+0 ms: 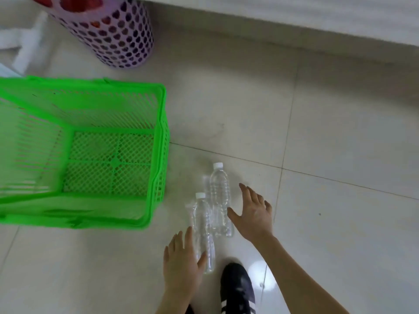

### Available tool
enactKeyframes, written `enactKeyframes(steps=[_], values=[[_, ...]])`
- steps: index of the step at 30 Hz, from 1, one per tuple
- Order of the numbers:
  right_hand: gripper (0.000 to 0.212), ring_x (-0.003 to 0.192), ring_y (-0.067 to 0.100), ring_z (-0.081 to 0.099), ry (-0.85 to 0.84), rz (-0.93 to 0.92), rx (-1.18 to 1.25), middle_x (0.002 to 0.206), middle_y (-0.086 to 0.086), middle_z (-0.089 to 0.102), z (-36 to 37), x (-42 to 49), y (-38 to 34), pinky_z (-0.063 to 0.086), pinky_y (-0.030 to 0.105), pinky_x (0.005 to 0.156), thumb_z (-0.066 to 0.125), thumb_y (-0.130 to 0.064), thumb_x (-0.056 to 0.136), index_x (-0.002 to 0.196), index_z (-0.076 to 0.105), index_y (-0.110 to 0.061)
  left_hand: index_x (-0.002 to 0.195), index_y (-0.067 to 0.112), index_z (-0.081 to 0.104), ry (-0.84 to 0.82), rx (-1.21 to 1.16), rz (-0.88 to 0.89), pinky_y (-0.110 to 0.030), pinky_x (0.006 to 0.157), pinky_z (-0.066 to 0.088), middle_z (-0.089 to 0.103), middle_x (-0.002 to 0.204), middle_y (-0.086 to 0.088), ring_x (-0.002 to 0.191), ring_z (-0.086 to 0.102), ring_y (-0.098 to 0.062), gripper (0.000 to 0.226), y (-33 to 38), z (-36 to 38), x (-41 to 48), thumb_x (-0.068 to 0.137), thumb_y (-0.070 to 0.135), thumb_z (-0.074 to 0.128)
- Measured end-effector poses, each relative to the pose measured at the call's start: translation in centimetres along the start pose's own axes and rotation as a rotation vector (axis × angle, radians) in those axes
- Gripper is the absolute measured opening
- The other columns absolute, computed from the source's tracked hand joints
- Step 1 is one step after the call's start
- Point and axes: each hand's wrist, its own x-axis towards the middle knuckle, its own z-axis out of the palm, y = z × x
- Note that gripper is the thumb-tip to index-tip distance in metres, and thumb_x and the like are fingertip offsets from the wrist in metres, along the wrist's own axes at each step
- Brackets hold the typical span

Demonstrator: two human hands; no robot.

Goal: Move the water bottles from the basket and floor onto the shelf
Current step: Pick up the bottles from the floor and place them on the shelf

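Two clear water bottles with white caps stand upright on the tiled floor, just right of the green basket. The nearer bottle is close to my left hand, which is spread open beside it, thumb near its lower part. The farther bottle stands left of my right hand, open with fingers spread and thumb close to the bottle's side. Neither hand holds anything. The basket's mesh bottom shows no bottles inside.
A purple perforated bin with red items stands at the back left. A white ledge runs along the top. My black shoe is below the bottles. White objects lie at far left.
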Motion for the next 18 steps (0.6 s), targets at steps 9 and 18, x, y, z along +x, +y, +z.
enactKeyframes(steps=[9,18], values=[[0.075,0.112,0.029,0.060,-0.168,0.123,0.414,0.129,0.009,0.059,5.6,4.3,-0.4,0.051,0.041,0.090,0.063,-0.055,0.083,0.141,0.033,-0.017,0.132,0.025,0.046,-0.138,-0.592,-0.243,-0.028,0.089,0.046,0.061,0.116,0.005,0.108,0.059,-0.015,0.081,-0.2,4.7,2.9,0.064,0.059,0.074],[0.072,0.092,0.020,0.066,-0.247,0.209,0.577,0.107,-0.003,0.066,5.7,6.2,-0.4,0.056,0.038,0.081,0.083,-0.041,0.065,0.124,0.047,-0.022,0.101,0.027,0.064,-0.202,-0.938,-0.366,-0.031,0.068,0.058,0.073,0.086,0.008,0.076,0.070,-0.006,0.048,-0.9,5.0,4.3,0.057,0.030,0.084]])
